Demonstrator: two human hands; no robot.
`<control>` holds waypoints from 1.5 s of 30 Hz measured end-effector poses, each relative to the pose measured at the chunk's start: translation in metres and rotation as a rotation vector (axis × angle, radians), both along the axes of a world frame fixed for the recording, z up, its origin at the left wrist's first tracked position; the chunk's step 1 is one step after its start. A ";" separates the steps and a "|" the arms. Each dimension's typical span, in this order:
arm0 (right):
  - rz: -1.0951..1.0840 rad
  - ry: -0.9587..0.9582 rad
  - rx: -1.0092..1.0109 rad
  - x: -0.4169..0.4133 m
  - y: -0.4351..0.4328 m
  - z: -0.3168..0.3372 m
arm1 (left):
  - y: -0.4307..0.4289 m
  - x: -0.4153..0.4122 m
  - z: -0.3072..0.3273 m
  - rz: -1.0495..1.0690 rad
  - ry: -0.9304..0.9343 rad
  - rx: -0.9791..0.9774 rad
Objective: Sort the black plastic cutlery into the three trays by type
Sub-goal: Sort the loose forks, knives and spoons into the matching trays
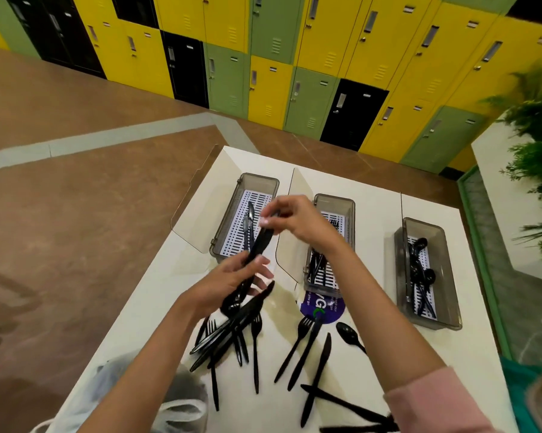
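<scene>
Sorting surface: white worktop, with three grey see-through trays in a row at its far side and black cutlery nearer the person.
Left tray: knives lie lengthwise on its slotted white insert.
Middle tray: holds forks; the right forearm crosses over it.
Right tray: holds spoons, well apart from both hands.
Left hand: thumb and fingers are curled round the lower half of a black knife, just off the left tray's near end. I cannot tell whether it grips other pieces too.
Right hand: fingers together, pinching the knife's upper end.
Knife: tilted, spanning both hands, its upper end over the left tray's near right part.
Loose cutlery: forks and knives are heaped on the worktop under the left wrist, with others scattered to the right.
Spoon: lies alone on the worktop, near the middle tray's near end.
</scene>
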State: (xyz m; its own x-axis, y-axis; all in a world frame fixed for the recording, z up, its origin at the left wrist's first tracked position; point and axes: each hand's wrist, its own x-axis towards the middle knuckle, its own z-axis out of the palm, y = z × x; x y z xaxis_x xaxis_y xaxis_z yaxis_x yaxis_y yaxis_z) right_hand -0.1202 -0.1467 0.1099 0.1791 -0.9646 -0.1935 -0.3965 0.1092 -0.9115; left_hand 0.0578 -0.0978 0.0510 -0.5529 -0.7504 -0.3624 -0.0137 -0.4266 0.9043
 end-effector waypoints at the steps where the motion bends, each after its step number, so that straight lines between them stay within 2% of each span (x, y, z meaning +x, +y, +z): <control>1: -0.026 0.006 -0.031 0.000 -0.011 0.004 | -0.006 0.004 -0.001 0.033 0.009 -0.030; 5: -0.161 0.004 -0.086 0.008 -0.056 0.003 | -0.046 0.006 -0.006 0.180 0.026 -0.089; 10: -0.405 0.092 -0.164 0.014 -0.072 -0.007 | -0.105 -0.018 -0.039 0.411 -0.149 -0.049; 12: -0.412 0.165 -0.174 0.008 -0.069 -0.017 | -0.122 -0.027 -0.059 0.423 -0.221 -0.009; 14: -0.343 0.322 -0.149 0.002 -0.065 -0.031 | -0.129 -0.035 -0.077 0.398 -0.328 -0.016; 16: -0.289 0.517 -0.149 -0.003 -0.062 -0.045 | -0.132 -0.040 -0.094 0.347 -0.502 -0.074; 18: -0.291 0.597 -0.162 -0.005 -0.057 -0.055 | -0.129 -0.043 -0.099 0.257 -0.674 -0.142; 21: -0.280 0.563 -0.201 -0.007 -0.048 -0.065 | -0.122 -0.043 -0.095 0.150 -0.853 -0.250; 25: -0.271 0.551 -0.239 -0.006 -0.043 -0.070 | -0.113 -0.042 -0.089 0.127 -0.924 -0.360; 30: -0.271 0.488 -0.300 -0.005 -0.025 -0.071 | -0.089 -0.041 -0.076 0.233 -0.865 -0.503; 34: -0.348 0.436 -0.395 -0.006 0.010 -0.073 | -0.057 -0.029 -0.065 0.343 -0.745 -0.637; 40: -0.441 0.405 -0.444 -0.016 0.085 -0.091 | 0.001 -0.007 -0.078 0.361 -0.711 -0.632; 42: -0.485 0.400 -0.416 -0.022 0.116 -0.105 | 0.023 0.000 -0.091 0.342 -0.769 -0.562; 45: -0.544 0.407 -0.305 -0.029 0.163 -0.133 | 0.052 0.003 -0.114 0.195 -0.984 -0.474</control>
State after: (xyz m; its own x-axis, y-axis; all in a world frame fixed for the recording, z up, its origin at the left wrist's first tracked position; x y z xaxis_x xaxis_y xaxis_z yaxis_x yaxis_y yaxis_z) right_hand -0.1494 0.0167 -0.0226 -0.3675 -0.9181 0.1483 -0.6715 0.1516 -0.7253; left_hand 0.0612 -0.0457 -0.0625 -0.0385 -0.9721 -0.2314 -0.7861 -0.1135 0.6076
